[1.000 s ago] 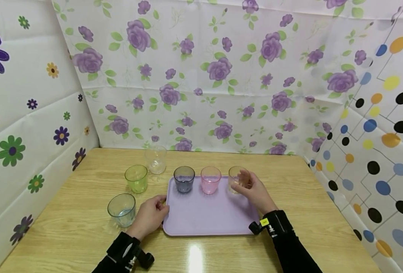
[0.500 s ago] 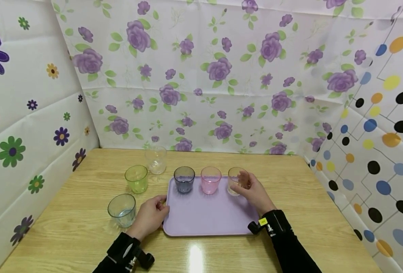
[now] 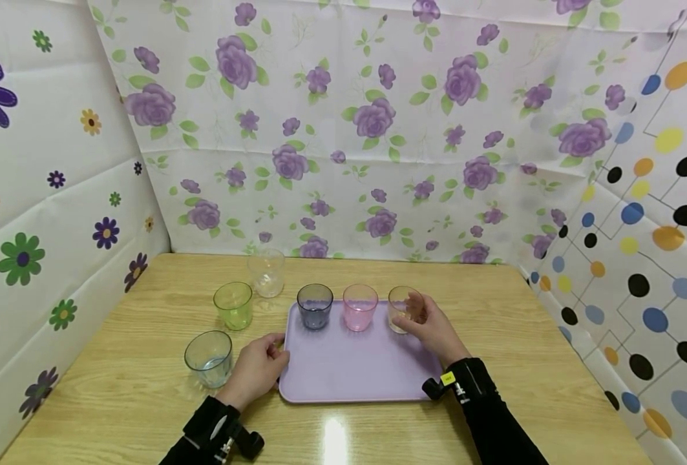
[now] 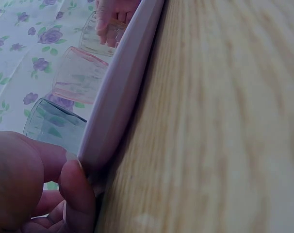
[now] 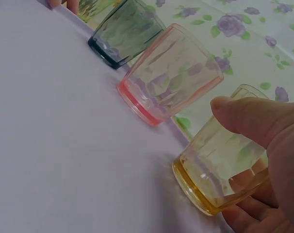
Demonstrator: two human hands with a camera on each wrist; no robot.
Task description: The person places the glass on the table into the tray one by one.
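My right grip (image 3: pixel 427 326) held one yellow-tinted transparent cup (image 3: pixel 398 303) between thumb and fingers, at the far right corner of one lilac rectangular tray (image 3: pixel 355 374). My left grip (image 3: pixel 257 367) pinched the tray's left edge. Two more transparent cups stood along its far side: one pink cup (image 3: pixel 359 313), one smoky grey cup (image 3: pixel 315 310). Three stood left of it on the wooden table (image 3: pixel 105 387): one green cup (image 3: pixel 234 309), one colourless cup (image 3: pixel 267 278), one pale blue cup (image 3: pixel 209 361), with my left grip between this last and the tray.

Empty yellow-tinted glass (image 5: pixel 216 153), upright, in R hand (image 3: pixel 435 328), nr far R corner of rect. lilac tray (image 3: pixel 355 368), tray flat.
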